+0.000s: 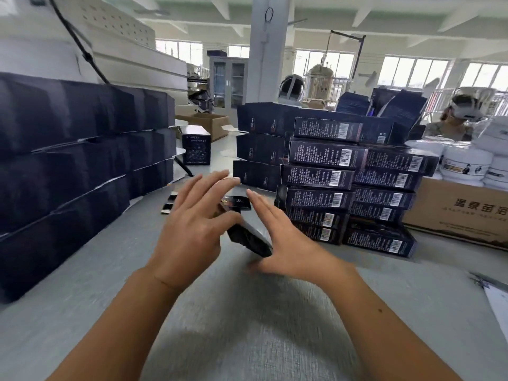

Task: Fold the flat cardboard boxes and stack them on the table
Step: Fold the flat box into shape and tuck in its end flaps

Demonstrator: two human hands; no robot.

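A dark, partly folded cardboard box (248, 239) hangs tilted above the grey table (247, 320), between my two hands. My left hand (192, 224) is on its left side with fingers spread and straight, thumb touching the box. On the box's right side lies my right hand (286, 243), flat with straight fingers. Right of my hands stands a stack of folded dark boxes (346, 185) with barcodes showing. Tall piles of flat dark boxes (82, 149) fill the left side of the table. The picture is blurred around my hands.
A brown carton (456, 213) carrying white jars (464, 163) sits at the right. One upright dark box (196, 145) stands further back, and small black scraps (168, 204) lie near it. Papers (498, 303) lie at the right edge. Two people with headsets sit behind the stacks.
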